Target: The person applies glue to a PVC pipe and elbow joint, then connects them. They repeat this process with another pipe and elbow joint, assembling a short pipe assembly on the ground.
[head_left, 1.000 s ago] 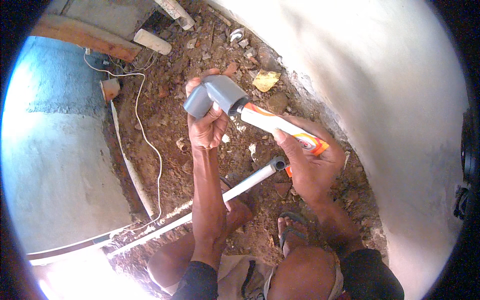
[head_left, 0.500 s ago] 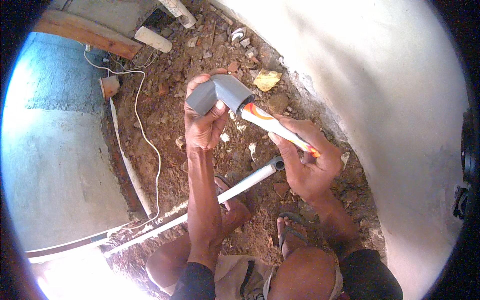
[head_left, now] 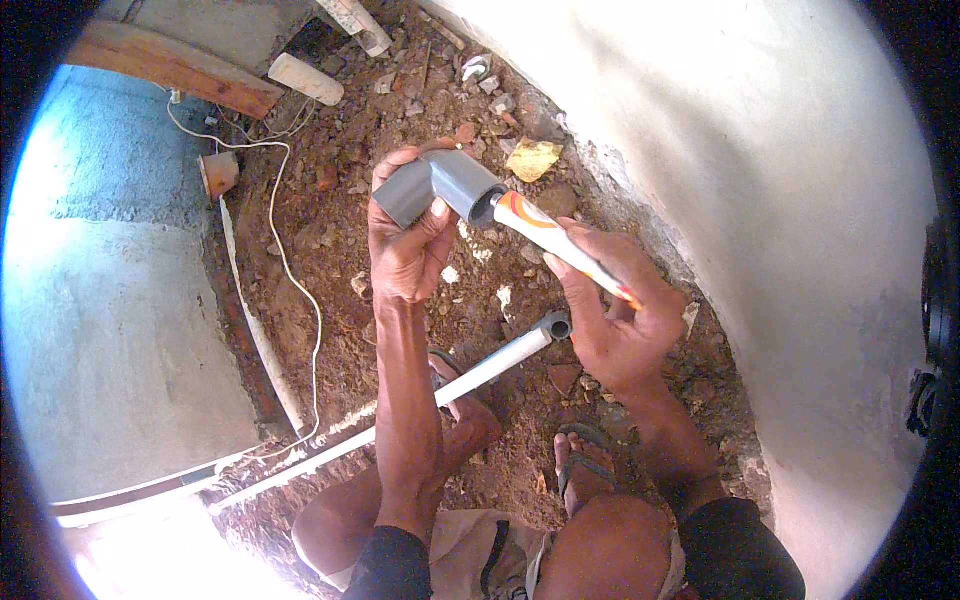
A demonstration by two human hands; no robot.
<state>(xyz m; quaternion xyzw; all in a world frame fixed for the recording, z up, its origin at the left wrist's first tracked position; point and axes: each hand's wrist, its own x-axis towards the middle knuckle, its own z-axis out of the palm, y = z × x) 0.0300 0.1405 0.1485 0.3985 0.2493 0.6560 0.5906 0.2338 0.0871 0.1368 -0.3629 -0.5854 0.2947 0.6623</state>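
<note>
- Gripping a smooth grey plastic elbow fitting [head_left: 465,185] in the upper middle of the frame, the left hand [head_left: 404,262] has its fingers curled round the bend, thumb in front.
- The elbow's thick round mouth faces lower right; its other arm points lower left.
- The right hand [head_left: 632,325], right of centre, has its fingers nearly together, pinching the flattened tail of a white-and-orange squeeze tube [head_left: 545,230].
- The tube's long axis slants from upper left to lower right, nozzle at the elbow's mouth; whether they touch, I cannot tell.
- Below lie a straight white pipe [head_left: 495,370] and rough, stony soil [head_left: 340,230].
</note>
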